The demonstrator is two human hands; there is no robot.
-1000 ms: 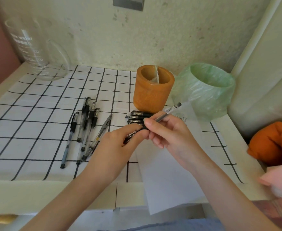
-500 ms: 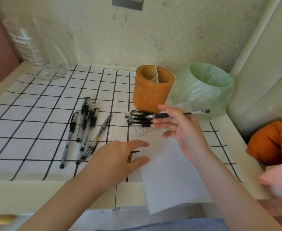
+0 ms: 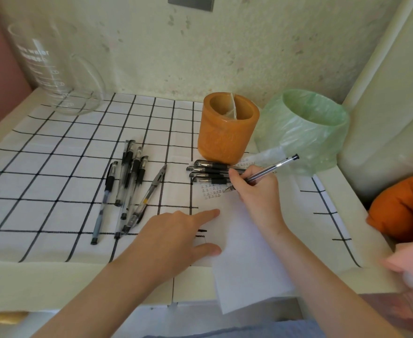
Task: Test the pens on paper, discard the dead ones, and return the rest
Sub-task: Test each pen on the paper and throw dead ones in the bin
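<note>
My right hand [image 3: 256,191] grips a clear black pen [image 3: 271,168], tip down on the white paper [image 3: 244,252] beside small rows of written marks [image 3: 212,191]. My left hand [image 3: 176,237] lies flat with spread fingers on the paper's left edge. Beside its fingers a small black pen cap [image 3: 201,231] lies on the cloth. Several pens [image 3: 127,181] lie in a loose group on the checked cloth at the left. Several more pens [image 3: 207,172] are stacked in front of the orange pen holder [image 3: 227,128]. The bin lined with a green bag [image 3: 307,128] stands right of the holder.
A large glass measuring jug [image 3: 54,74] stands at the back left by the wall. An orange cushion [image 3: 405,208] and a pink cloth [image 3: 410,262] sit off the table's right edge. The table's front edge [image 3: 78,284] runs just under my forearms.
My hands have parted after holding the pen together. The left went down flat onto the paper's edge; the right turned the pen and lowered its tip to the paper.
</note>
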